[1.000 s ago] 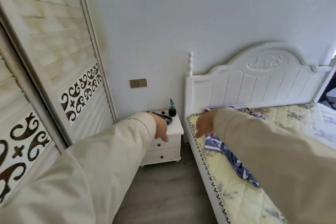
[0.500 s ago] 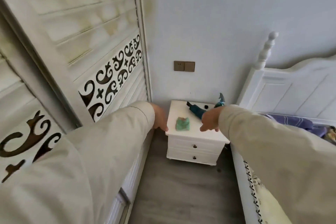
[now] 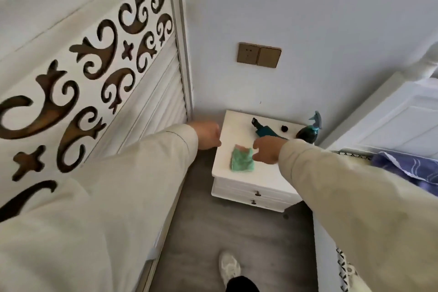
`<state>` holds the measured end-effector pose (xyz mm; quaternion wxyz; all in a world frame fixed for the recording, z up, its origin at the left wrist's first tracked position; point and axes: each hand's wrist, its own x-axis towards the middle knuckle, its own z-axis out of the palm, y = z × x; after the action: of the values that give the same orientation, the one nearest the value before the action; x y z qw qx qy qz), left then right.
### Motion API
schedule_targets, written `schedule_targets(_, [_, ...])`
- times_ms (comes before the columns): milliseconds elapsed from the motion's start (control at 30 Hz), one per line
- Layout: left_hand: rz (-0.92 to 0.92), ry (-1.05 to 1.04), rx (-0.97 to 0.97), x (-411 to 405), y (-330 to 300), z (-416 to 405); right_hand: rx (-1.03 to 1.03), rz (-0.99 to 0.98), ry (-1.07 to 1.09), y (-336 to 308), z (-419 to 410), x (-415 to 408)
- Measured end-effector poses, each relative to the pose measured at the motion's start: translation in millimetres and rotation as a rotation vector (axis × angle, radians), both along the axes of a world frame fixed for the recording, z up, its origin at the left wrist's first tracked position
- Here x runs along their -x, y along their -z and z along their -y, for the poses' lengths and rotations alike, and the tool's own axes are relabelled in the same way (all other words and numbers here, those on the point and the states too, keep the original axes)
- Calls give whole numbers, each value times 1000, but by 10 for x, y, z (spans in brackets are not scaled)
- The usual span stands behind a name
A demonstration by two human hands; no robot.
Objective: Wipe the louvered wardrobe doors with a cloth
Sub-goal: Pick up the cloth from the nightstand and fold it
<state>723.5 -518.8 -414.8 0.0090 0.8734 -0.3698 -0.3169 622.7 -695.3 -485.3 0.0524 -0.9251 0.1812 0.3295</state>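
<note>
Single head-worn wide-angle view, looking forward and steeply down into a room corner. The wardrobe door (image 3: 99,73) runs close along the left edge; the nightstand (image 3: 251,180) stands at mid-distance, centre, against the far wall; the bed (image 3: 403,163) enters at right. Both sleeves fill the near foreground; straight lines bow toward the edges.

Soft, even daylight, moderately bright; source not visible. Wall (image 3: 308,7) above the nightstand (image 3: 267,178) reads pale bluish, no glare. Nightstand top is the brightest patch; floor (image 3: 225,225) below it grey and dimmer. Faint shadow in the corner left of the nightstand, along the wardrobe door (image 3: 151,111) edge. Strong wide-angle bending: door frame leans, sleeves balloon at the bottom corners. Overall slightly soft, compression smear; upper door slats left of the nightstand blurred.
</note>
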Motion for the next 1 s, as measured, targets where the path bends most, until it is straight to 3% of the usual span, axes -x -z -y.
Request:
schedule_targets(200, [-100, -269, 55, -465, 1079, 228, -105, -56, 22, 1284, 436, -582])
schedule_targets(367, [-254, -367, -63, -578, 1859, 138, -70, -165, 73, 2151, 568, -666])
schedule_targets(600, [-346, -434, -103, -663, 2406, 125, -50, -387, -107, 3006, 560, -710])
schedule_targets(800, [-419, -364, -221, -674, 2369, 86, -7, -467, -186, 3000, 550, -760])
schedule_targets(1000, [-355, -324, -236, -841, 1720, 165, -89, -110, -92, 2195, 703, -1101])
